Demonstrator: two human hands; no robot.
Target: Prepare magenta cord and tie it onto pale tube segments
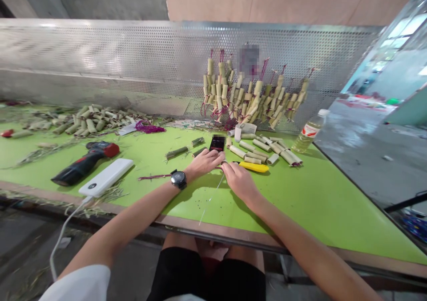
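My left hand (207,160), with a black watch (178,179) on its wrist, is closed with its fingertips close against those of my right hand (238,179). A dark red cord (155,176) runs along the table under my left wrist and comes up between the two hands, where the closed fingers hold it. Fingers hide most of what lies at the pinch. A dark phone (217,144) stands just beyond my left fingers. Beside my right knuckles lies a yellow-handled tool (255,166), its other end partly covered. Cut bamboo tubes (247,152) lie behind it.
Strung bamboo bundles (248,94) hang on the perforated metal panel (133,65). At left are a bamboo pile (88,120), purple cord (150,126), a cordless drill (86,160) and a cabled white power bank (106,176). A bottle (308,134) stands near the green table's (316,212) right edge.
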